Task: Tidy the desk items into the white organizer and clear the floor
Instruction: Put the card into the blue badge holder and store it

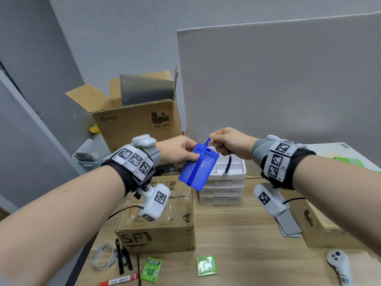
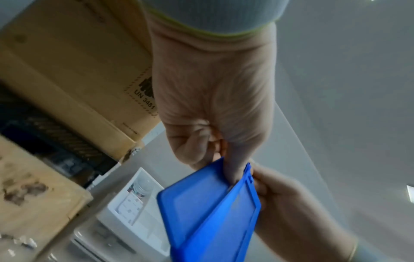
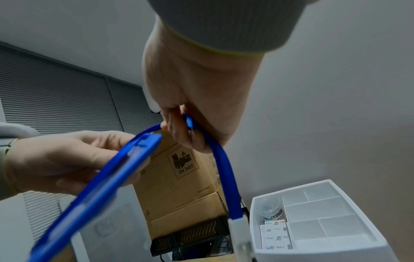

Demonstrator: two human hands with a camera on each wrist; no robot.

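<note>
Currently left hand point(image 1: 177, 150) pinching blue badge holder point(image 1: 198, 170), right hand point(image 1: 231, 143) pinching its lanyard point(image 3: 224, 170); white organizer point(image 1: 237, 172) just below hands, contents blurry, probably sticky notes.

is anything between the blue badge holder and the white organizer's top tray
Nothing visible blocks it. The blue badge holder, held by the left hand, hangs in the air just in front of the white organizer. Only its own lanyard, pinched by the right hand, dangles over the open top tray.

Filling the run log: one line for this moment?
left hand: holds blue badge holder | right hand: pinches its lanyard | white organizer: below
</note>
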